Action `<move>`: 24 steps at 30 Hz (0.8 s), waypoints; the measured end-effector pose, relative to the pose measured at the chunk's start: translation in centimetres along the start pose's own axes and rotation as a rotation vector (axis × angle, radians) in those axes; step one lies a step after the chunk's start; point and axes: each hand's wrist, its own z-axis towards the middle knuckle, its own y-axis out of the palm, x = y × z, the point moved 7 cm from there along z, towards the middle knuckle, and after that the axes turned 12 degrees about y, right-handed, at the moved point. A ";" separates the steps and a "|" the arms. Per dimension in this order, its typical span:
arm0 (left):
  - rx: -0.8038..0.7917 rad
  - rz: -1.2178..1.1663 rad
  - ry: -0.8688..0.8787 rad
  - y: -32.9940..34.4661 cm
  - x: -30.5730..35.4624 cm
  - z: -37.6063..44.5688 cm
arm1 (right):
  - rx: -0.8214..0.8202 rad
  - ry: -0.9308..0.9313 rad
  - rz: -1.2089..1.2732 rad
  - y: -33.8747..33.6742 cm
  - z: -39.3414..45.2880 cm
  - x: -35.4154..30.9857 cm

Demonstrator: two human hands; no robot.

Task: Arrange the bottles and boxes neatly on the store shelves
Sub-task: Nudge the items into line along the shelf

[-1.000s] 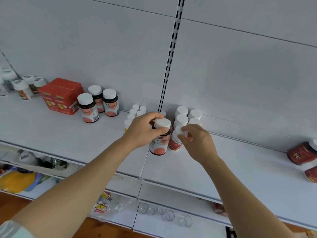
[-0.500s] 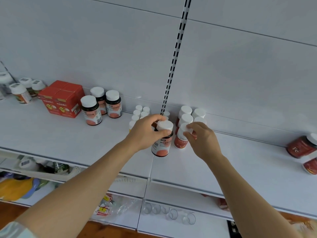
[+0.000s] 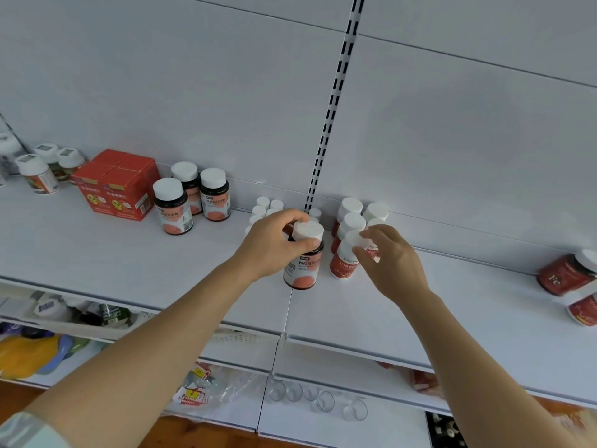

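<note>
Dark bottle (image 3: pixel 303 263): stands upright near the middle of the shelf (image 3: pixel 420 318), just left of the red cluster, pink label toward the camera.
Left hand (image 3: pixel 274 244): its fingers curl round the dark bottle's white cap and shoulder; thumb lies across the front, just under the cap.
Red bottle (image 3: pixel 345 263): the front one of a cluster of red, white-capped bottles, just right of the dark bottle.
Right hand (image 3: pixel 391 260): fingers pinch the red bottle's white cap from the right side.
Handling: both look like light, rigid plastic with smooth labels that may slip; the cap or the shoulder below it gives the surest hold, judging by shape.
Risk: neighbours stand close, so a nudge could topple them.
Further left: three matching dark bottles (image 3: pixel 190 198) and a red box (image 3: pixel 118 185).
Far right: two red bottles lying on their sides (image 3: pixel 567 276).
</note>
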 end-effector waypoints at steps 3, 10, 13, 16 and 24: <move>0.013 -0.010 0.006 -0.2 0.1 -0.2 | 0.051 -0.084 -0.035 -0.4 -0.1 -0.8; 0.061 0.037 0.002 -2.8 0.7 -0.6 | 0.070 -0.323 -0.055 0.0 0.0 -5.7; 0.056 0.117 0.023 -4.5 1.1 -0.8 | 0.045 -0.372 -0.051 0.9 0.1 -7.4; 0.067 0.185 0.040 -7.1 1.2 -1.0 | 0.013 -0.368 -0.057 2.4 0.3 -8.8; -0.016 0.435 -0.019 -14.7 -2.3 0.0 | -0.017 -0.389 -0.033 5.3 0.3 -13.8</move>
